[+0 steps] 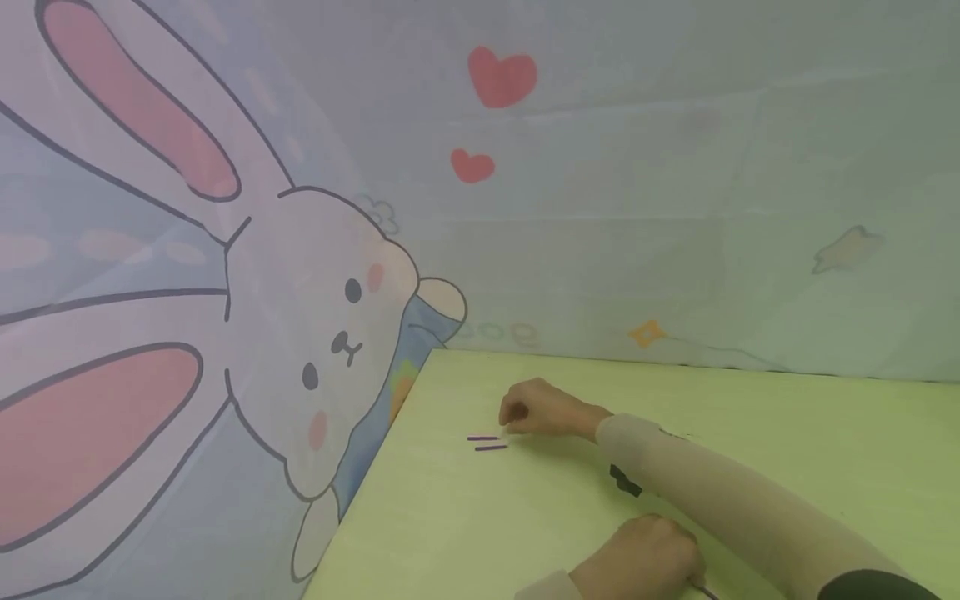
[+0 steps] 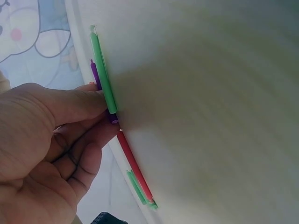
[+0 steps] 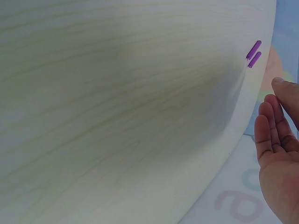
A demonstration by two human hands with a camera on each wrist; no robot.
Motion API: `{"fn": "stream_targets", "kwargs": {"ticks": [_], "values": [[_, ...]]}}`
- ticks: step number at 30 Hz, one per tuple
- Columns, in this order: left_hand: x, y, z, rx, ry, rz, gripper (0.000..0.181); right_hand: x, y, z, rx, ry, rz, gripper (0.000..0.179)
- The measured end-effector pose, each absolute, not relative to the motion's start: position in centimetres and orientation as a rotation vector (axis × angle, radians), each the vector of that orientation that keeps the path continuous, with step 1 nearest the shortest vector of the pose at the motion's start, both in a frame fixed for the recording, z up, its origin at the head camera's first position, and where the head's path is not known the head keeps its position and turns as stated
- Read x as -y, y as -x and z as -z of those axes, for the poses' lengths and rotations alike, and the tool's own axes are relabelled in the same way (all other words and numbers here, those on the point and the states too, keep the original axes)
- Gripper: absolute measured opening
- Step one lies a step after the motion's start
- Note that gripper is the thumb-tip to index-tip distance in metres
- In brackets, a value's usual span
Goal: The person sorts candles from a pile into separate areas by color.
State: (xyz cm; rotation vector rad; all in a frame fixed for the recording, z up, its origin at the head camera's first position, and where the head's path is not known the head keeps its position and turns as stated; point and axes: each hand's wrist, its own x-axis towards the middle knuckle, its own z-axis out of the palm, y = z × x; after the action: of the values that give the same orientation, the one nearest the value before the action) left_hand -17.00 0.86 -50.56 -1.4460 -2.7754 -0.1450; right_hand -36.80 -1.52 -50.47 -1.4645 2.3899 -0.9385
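In the left wrist view my left hand (image 2: pixel 60 126) pinches a thin purple stick (image 2: pixel 95 73) between thumb and fingers. The stick is narrow-tipped, like a small candle. A similar green stick (image 2: pixel 103 70) lies along the thumb tip; I cannot tell whether it is held too. Just below the fingers is a red stick (image 2: pixel 134 163). In the head view the left hand (image 1: pixel 641 554) is low in the frame. My right hand (image 1: pixel 547 408) hovers farther away, fingers bent, nothing seen in them. Close to it, two purple sticks (image 1: pixel 491 447) lie side by side on the table.
More green sticks (image 2: pixel 136 186) are by the red one, near the table's edge in the left wrist view. The pale yellow-green table (image 1: pixel 420 500) meets a cloth backdrop (image 1: pixel 675 167) printed with a rabbit and hearts. The right forearm (image 1: pixel 735 492) crosses the table.
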Motion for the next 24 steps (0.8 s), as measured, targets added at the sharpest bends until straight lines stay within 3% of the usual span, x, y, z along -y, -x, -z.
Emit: {"fn": "stream_targets", "kwargs": {"ticks": [16,24], "values": [[-1.1,16.9,50.6,2.76,1.469,0.265,0.024,-0.6,36.9,49.4,-2.415,1.459,0.964,0.011],[-1.1,16.5,51.0,2.799,1.421,0.279,0.012,-3.8,37.4,48.3,-2.491,1.452,0.917,0.012]]}}
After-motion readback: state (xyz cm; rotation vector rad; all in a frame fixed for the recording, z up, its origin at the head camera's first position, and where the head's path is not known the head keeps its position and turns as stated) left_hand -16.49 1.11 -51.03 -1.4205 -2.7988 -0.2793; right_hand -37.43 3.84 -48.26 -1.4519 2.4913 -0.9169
